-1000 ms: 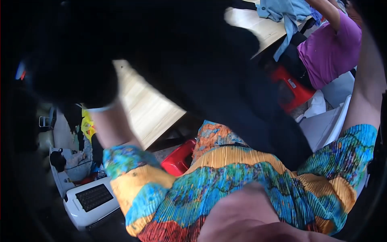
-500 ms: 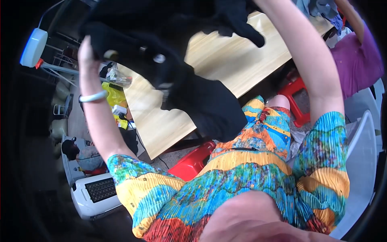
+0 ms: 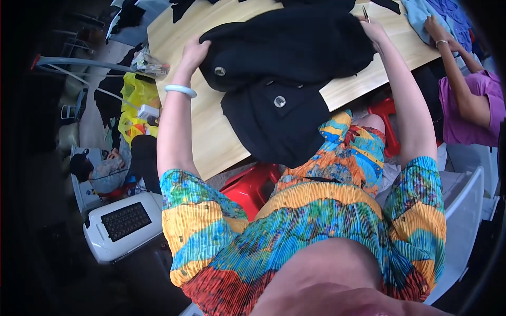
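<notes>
A black buttoned garment [image 3: 295,58] lies across the pale wooden table [image 3: 211,142], its lower part hanging over the near edge towards my lap. Large round buttons show on it, one of them shiny [image 3: 280,102]. My left hand [image 3: 195,53], a pale bangle on its wrist, pinches the garment's left edge. At the opposite edge my right hand [image 3: 373,32] grips the cloth. A slim, pointed metal tool [image 3: 365,14] sticks up from that same hand; whether it is snips or tweezers I cannot tell.
More black cloth pieces [image 3: 184,8] lie along the far edge. At right, a co-worker in purple [image 3: 474,110] handles light blue cloth [image 3: 419,16]. Red stools [image 3: 250,187] stand under the table. Left are a yellow bag [image 3: 138,105], a white-framed box [image 3: 124,224] and another person [image 3: 108,174].
The raised black garment has come down onto the table, spread between my hands. My left hand has moved right, and my right hand has come into view with the pointed tool.
</notes>
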`<state>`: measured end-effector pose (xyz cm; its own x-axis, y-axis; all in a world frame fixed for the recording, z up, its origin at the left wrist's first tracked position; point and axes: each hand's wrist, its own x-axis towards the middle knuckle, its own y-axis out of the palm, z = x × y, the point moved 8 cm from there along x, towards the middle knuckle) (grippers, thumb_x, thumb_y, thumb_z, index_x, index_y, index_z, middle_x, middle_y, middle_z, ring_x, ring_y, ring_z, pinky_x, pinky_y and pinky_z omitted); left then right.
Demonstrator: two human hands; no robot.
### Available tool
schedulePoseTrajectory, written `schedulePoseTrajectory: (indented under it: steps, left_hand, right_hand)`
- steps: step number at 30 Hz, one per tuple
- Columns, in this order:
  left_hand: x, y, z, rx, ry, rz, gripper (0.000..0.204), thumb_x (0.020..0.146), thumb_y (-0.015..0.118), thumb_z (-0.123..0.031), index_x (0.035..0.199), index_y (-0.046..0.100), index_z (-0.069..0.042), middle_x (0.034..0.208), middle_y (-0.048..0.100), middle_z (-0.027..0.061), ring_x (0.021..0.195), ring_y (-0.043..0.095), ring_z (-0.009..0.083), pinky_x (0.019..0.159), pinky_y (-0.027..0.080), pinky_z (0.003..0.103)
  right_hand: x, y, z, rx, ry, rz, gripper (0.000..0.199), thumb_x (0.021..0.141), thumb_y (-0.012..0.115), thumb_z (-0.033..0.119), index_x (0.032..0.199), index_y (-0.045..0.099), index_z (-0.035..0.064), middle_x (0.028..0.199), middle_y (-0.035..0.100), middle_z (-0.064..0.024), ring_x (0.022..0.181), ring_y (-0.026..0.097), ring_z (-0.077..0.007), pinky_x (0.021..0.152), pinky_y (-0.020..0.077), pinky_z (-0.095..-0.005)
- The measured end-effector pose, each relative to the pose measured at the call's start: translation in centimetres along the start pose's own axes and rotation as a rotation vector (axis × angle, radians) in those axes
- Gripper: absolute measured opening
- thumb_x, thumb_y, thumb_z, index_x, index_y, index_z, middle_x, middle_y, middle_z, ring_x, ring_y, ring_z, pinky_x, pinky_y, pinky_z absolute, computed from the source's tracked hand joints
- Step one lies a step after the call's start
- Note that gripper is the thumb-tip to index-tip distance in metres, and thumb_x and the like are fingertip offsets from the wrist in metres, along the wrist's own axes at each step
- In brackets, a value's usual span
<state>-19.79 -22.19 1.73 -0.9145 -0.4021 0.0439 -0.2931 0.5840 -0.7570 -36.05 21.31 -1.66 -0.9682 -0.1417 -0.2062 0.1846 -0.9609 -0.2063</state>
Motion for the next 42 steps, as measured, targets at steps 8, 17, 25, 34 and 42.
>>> schedulePoseTrajectory:
  steps: [8,17,25,34,42]
  left_hand:
    - [-2.9,1.5,1.5,0.095,0.139,0.016,0.044,0.075,0.056,-0.042,0.088,0.061,0.000,0.076,0.061,0.0140,0.069,0.059,0.0246,0.063,0.046,0.033]
    - [-5.5,6.9,6.3,-0.634,-0.541,0.321,0.038,0.069,0.064,-0.048,0.078,0.054,-0.012,0.069,0.049,0.0001,0.058,0.047,0.0115,0.052,0.040,0.023]
    - [0.6,2.2,0.6,-1.021,-0.266,-0.010,0.011,0.078,0.056,-0.018,0.081,0.054,-0.008,0.073,0.053,0.0046,0.064,0.051,0.0162,0.061,0.043,0.029]
    - [2.2,-13.6,-15.0,-0.975,0.313,-0.086,0.015,0.073,0.065,-0.012,0.083,0.060,-0.003,0.076,0.061,0.0034,0.066,0.058,0.0115,0.056,0.044,0.020]
    - [-12.7,12.6,-13.3,-0.861,-0.145,0.554,0.013,0.077,0.063,-0.017,0.072,0.056,-0.008,0.063,0.052,-0.0048,0.056,0.047,0.0028,0.050,0.036,0.016]
  right_hand:
    - [-9.4,3.2,1.3,-0.452,-0.728,-0.147,0.026,0.075,0.062,0.013,0.098,0.057,0.0015,0.088,0.060,-0.0076,0.080,0.058,-0.0138,0.073,0.0442,-0.0235]
    - [-13.5,12.1,-1.7,-0.779,-0.899,0.059,0.048,0.070,0.064,0.023,0.114,0.048,0.0144,0.113,0.049,-0.0059,0.076,0.060,-0.0245,0.066,0.0486,-0.0334]
    - [-11.4,10.7,-2.8,-0.823,-0.844,-0.033,0.017,0.069,0.057,0.007,0.086,0.059,0.0096,0.108,0.052,-0.0050,0.079,0.057,-0.0298,0.069,0.0478,-0.0357]
    - [-24.7,12.6,12.0,-0.045,-0.821,0.507,0.015,0.072,0.059,0.008,0.085,0.054,0.0004,0.066,0.055,-0.0078,0.059,0.052,-0.0103,0.056,0.0417,-0.0240]
    - [-22.8,6.4,-2.5,0.094,-0.244,0.554,0.020,0.078,0.053,0.002,0.098,0.055,0.0006,0.093,0.057,-0.0027,0.084,0.052,-0.0066,0.074,0.0419,-0.0204]
